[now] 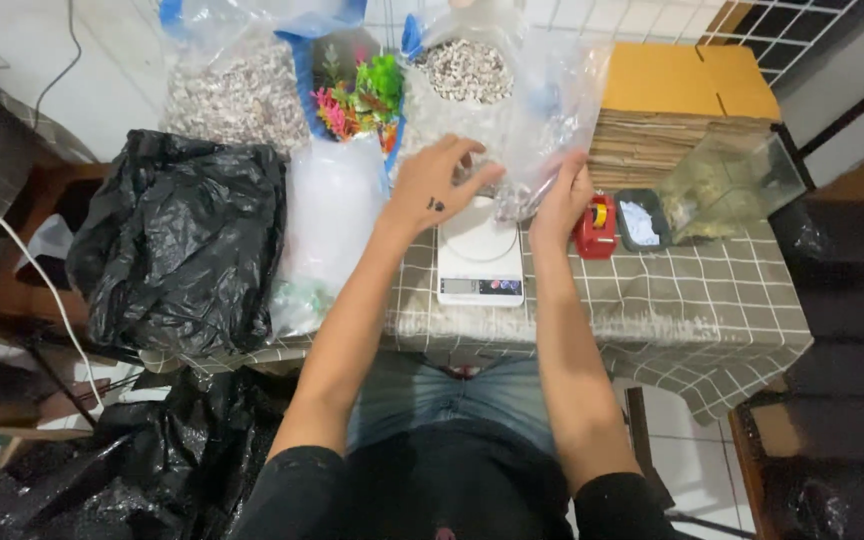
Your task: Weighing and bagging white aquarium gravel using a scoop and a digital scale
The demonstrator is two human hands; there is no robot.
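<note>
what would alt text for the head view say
Both hands, left hand and right hand, grip a clear plastic bag above a white kitchen scale on a checked tablecloth, with a black bag left.

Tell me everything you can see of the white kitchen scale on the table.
The white kitchen scale is a flat plastic-looking slab with a round weighing plate on top and a dark display strip along its near edge. It lies level on the checked tablecloth, between the two forearms. The left hand and right hand hold a clear plastic bag over its far end; whether the bag touches the plate is unclear.
</note>
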